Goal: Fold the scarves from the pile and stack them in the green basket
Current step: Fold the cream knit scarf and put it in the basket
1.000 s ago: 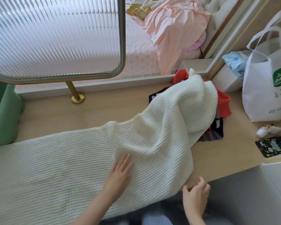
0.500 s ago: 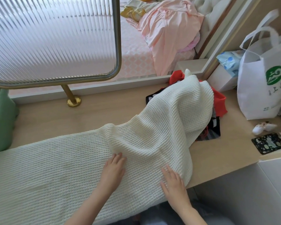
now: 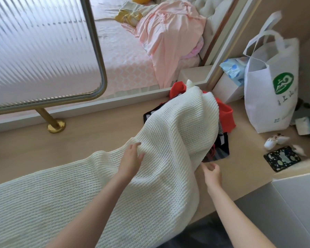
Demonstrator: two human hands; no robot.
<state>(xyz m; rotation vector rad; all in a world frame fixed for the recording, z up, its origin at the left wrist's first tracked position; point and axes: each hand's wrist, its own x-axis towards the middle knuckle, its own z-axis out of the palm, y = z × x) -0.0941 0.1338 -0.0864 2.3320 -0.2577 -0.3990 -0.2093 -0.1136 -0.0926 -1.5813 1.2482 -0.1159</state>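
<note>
My left hand (image 3: 131, 158) lies on top of the white knitted scarf (image 3: 97, 190), fingers stretched out and nearly straight, the fingertips reaching a raised fold at the scarf's far edge. My right hand (image 3: 211, 173) sits at the scarf's near right edge with the fingers curled in. The thumb and forefinger meet the edge, but I cannot tell whether they pinch it or only touch it.

The scarf runs across the wooden table (image 3: 97, 133) from the lower left, flat on the left and hanging over the near edge in front of me. Its right end rises over the pile of scarves (image 3: 224, 119) and covers most of it, so only a red scarf (image 3: 226, 113) and a black one (image 3: 220, 151) show at the pile's right side.

To the right of the pile a white bag (image 3: 270, 97) stands upright on the table. Nearer to me lies a dark patterned case (image 3: 281, 158). A ribbed glass screen (image 3: 43, 51) on a brass foot (image 3: 56, 125) stands at the table's far left
</note>
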